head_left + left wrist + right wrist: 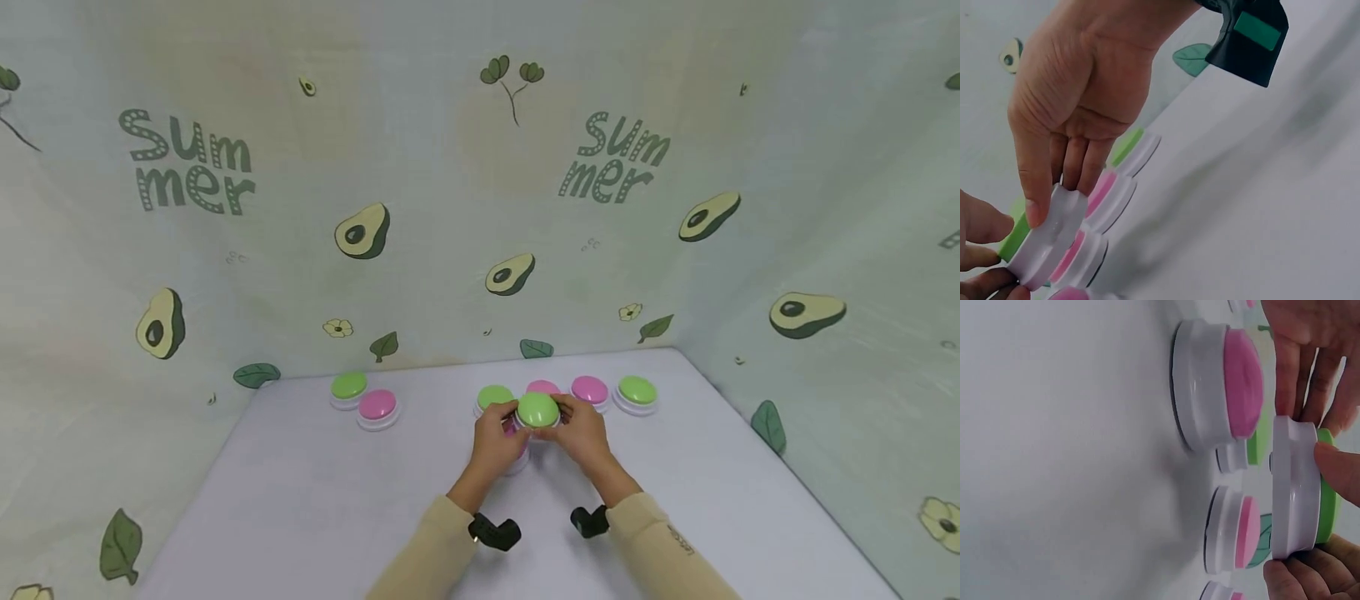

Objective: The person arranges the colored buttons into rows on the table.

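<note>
Both hands hold one push button with a green dome (538, 410) and a white round base, one hand at each side. My left hand (497, 442) grips its left edge between thumb and fingers; my right hand (585, 433) grips the right edge. In the right wrist view the white base (1294, 487) is raised off the table, tilted with its dome away from the camera. Just below the left hand stands a pink button (1244, 384), partly covered by that hand in the head view. Behind the held button is another pink button (543, 387), partly hidden.
Along the back of the white table (315, 500) stand a green button (493, 395), a pink one (590, 389) and a green one (637, 390). Farther left are a green button (348, 385) and a pink button (377, 405). A printed cloth (427, 167) hangs behind and beside the table.
</note>
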`<state>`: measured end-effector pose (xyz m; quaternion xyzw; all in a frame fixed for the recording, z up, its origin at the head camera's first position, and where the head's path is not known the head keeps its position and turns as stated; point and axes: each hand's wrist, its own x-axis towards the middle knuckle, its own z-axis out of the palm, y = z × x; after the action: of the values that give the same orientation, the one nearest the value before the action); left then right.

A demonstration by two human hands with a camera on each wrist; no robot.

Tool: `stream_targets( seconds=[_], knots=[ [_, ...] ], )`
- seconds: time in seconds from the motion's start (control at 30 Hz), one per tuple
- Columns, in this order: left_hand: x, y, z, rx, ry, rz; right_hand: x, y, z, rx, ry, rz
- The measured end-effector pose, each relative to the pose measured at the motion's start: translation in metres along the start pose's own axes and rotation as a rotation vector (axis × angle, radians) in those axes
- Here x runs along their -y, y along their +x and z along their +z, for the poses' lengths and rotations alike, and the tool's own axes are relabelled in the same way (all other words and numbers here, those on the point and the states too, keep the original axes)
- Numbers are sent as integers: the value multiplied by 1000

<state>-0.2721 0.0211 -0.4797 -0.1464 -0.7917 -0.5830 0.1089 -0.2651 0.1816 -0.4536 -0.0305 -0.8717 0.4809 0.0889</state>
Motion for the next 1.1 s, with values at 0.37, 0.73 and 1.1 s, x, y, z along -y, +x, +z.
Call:
stream_targets(
  seconds=[0.37, 0.73, 1.1],
  knots=[
    [-11, -10, 36, 112, 81, -40, -29, 4, -17, 3, -3, 30],
    [-8, -23, 60, 90, 141, 38, -50, 4, -11, 15, -24, 11],
    [-6, -29, 72, 111, 139, 4, -55, 2, -11, 3, -29, 21]
  ],
)
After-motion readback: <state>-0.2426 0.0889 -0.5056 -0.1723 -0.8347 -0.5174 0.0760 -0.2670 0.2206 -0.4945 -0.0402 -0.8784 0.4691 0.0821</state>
